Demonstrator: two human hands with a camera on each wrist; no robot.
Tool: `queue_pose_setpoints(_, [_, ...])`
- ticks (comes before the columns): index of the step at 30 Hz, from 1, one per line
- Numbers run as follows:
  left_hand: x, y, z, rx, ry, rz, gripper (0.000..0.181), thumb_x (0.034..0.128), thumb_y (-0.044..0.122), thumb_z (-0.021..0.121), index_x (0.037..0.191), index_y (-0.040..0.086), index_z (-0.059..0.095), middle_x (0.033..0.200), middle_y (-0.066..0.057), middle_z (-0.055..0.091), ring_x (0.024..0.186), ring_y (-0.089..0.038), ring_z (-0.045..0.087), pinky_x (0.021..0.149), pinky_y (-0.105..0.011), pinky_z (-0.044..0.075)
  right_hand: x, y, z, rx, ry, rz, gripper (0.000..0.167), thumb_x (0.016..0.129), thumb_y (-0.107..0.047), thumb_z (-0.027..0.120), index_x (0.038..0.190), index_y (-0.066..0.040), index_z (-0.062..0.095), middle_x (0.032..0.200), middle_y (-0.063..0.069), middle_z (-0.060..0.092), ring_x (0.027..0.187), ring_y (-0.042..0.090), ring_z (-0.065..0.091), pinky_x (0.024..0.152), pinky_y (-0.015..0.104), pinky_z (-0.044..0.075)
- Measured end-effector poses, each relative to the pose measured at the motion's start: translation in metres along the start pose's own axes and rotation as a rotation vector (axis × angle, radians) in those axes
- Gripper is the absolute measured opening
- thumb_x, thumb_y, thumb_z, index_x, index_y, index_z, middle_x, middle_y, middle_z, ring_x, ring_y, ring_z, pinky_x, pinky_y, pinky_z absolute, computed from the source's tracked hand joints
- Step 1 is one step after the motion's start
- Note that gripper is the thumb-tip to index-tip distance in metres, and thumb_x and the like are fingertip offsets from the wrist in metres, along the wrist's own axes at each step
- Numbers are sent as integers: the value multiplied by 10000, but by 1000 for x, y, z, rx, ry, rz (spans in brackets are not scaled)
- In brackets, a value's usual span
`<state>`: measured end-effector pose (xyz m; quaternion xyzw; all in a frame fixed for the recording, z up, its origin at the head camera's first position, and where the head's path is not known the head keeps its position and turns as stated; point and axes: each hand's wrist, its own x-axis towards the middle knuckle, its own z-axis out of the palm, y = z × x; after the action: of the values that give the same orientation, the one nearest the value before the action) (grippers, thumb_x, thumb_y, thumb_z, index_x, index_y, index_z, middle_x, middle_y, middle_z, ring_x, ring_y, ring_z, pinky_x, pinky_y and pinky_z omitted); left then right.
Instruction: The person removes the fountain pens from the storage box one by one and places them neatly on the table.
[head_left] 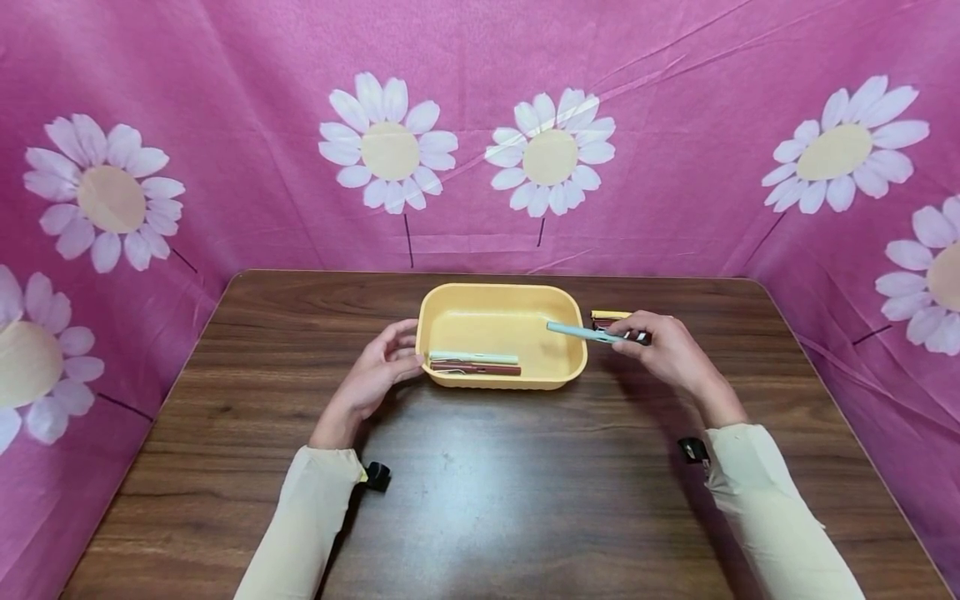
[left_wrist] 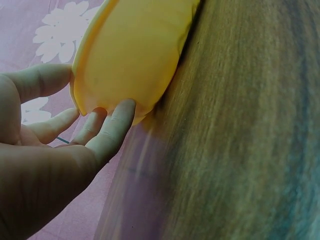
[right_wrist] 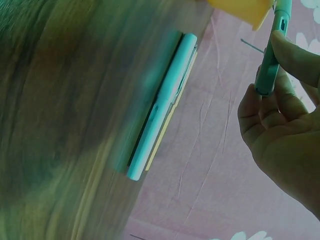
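A yellow tray (head_left: 502, 383) stands on the table with a pale green pen (head_left: 474, 357) and a dark red pen (head_left: 483, 369) lying in its front left part. My left hand (head_left: 375, 367) rests against the tray's left end. In the left wrist view its thumb touches the rim and its fingertips lie on the tray's outer wall (left_wrist: 130, 55). My right hand (head_left: 671, 354) pinches a light blue pen (head_left: 570, 331) between thumb and fingers. That pen's far end is over the tray's right side. Beyond this hand, a yellow pen (head_left: 611, 315) lies on the table, partly hidden.
In the right wrist view, a turquoise-looking pen (right_wrist: 162, 107) lies on the table beside a yellow one. The brown wooden table (head_left: 457, 500) reaches a pink cloth (head_left: 465, 242) with printed white flowers at the back and sides.
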<state>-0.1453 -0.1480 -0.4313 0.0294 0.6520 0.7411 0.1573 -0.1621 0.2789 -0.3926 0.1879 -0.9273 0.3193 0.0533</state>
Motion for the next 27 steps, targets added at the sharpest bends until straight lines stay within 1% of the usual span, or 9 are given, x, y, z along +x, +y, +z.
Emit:
queue_pose_setpoints(10, [0, 1, 1, -11, -1, -1, 680, 939, -132, 549, 1555, -19, 285, 1431, -336, 387, 1264, -443, 467, 943, -304, 569, -9, 12, -8, -22, 15, 4, 193, 845, -24, 803, 1025, -90, 781, 878, 16, 694, 775, 167, 561, 653, 222, 427])
queue_pose_setpoints(21, [0, 1, 0, -19, -3, -2, 684, 938, -137, 547, 1557, -22, 279, 1437, -338, 380, 1256, -428, 478, 956, -310, 563, -17, 26, -19, -68, 18, 37, 191, 843, -32, 805, 1023, -86, 770, 895, 45, 693, 774, 165, 551, 657, 231, 424])
queue_pose_setpoints(27, [0, 0, 0, -22, -1, -5, 687, 937, -139, 549, 1559, -15, 284, 1435, -334, 381, 1223, -391, 503, 956, -310, 563, -20, 35, -26, -62, 7, 61, 184, 845, -22, 801, 1020, -58, 760, 874, 71, 689, 739, 154, 542, 606, 226, 422])
